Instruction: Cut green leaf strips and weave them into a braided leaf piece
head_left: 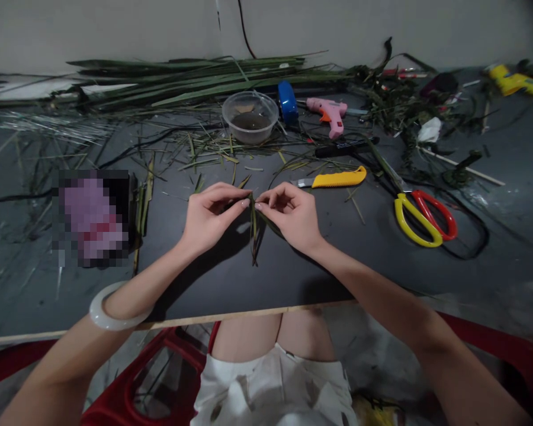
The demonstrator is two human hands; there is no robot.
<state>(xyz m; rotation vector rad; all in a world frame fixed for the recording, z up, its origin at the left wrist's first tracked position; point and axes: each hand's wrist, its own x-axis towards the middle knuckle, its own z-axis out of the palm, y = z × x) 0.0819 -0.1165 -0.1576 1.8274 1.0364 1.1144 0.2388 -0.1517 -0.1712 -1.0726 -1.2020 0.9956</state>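
Note:
Near the table's front, my left hand (213,216) and my right hand (293,213) meet fingertip to fingertip. Between them hangs a small piece of folded green leaf strips (254,228), its thin ends pointing down toward the tabletop. Thumb and index finger of each hand pinch its upper part, which the fingertips partly cover. Just beyond my right hand lies a utility knife (340,177) with a yellow handle. Farther right are scissors (424,219) with one yellow and one red handle loop.
Long green leaves (182,77) lie along the wall. A clear plastic bowl (250,118), a blue tape roll (287,102), a pink glue gun (331,115) and a black marker (346,147) stand or lie behind my hands. Leaf scraps (204,145) are scattered there. A blurred-out object (93,219) is left.

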